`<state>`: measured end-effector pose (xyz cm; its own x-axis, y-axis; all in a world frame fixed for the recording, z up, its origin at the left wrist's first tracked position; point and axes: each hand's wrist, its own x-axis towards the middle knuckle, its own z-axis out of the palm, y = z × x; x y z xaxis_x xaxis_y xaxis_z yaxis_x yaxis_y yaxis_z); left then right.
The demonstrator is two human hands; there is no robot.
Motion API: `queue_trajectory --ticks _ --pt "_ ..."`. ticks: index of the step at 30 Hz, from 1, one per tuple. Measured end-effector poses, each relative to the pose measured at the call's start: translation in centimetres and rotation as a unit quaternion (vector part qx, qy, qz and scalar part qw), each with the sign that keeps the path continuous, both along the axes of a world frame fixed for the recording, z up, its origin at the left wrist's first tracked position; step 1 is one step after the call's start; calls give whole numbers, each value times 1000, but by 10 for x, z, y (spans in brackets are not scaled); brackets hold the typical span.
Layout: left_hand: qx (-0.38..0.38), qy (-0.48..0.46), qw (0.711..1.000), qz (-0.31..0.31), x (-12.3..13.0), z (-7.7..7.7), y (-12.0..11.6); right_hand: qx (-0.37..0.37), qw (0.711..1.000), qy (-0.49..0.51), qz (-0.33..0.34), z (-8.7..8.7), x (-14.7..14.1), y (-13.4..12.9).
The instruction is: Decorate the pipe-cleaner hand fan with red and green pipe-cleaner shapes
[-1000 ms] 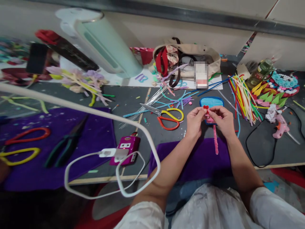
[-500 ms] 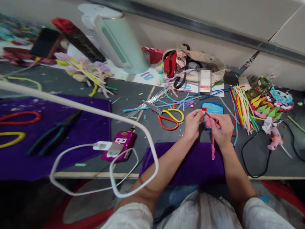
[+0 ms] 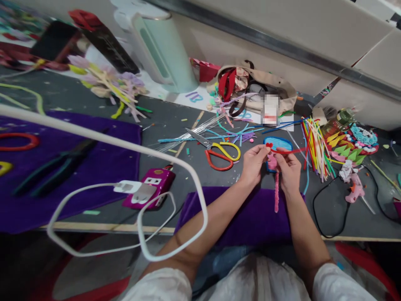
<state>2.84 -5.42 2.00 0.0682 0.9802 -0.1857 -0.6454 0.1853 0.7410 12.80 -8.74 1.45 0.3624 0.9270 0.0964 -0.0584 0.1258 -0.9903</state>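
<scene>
left hand point(image 3: 254, 164) pinches the heart-shaped end of a red pipe cleaner point(image 3: 296, 151) — right hand's point(image 3: 289, 169) fingers grip its strand; marker writing point(image 3: 194, 97) is unclear.

The open scissors point(image 3: 228, 159) have one yellow loop and one red. Right of them, the heart-tipped stem point(image 3: 297, 151) is red, the craft piece point(image 3: 278, 143) pink and light blue, edged darker blue. Around them, the worktop point(image 3: 191, 177) is dark grey.

1 head-worn view, facing forward, angled down
</scene>
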Motion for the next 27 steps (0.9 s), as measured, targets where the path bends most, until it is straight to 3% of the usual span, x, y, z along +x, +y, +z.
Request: queue_trajectory --ticks 12,19,27 --pt "19 24 997 -70 2 -2 -4 -17 992 125 -18 4 4 4" --pt "34 45 996 -71 0 -1 -2 -16 989 141 -36 4 5 5" --pt "46 47 997 -40 -2 -1 -1 -70 990 119 37 8 4 3"
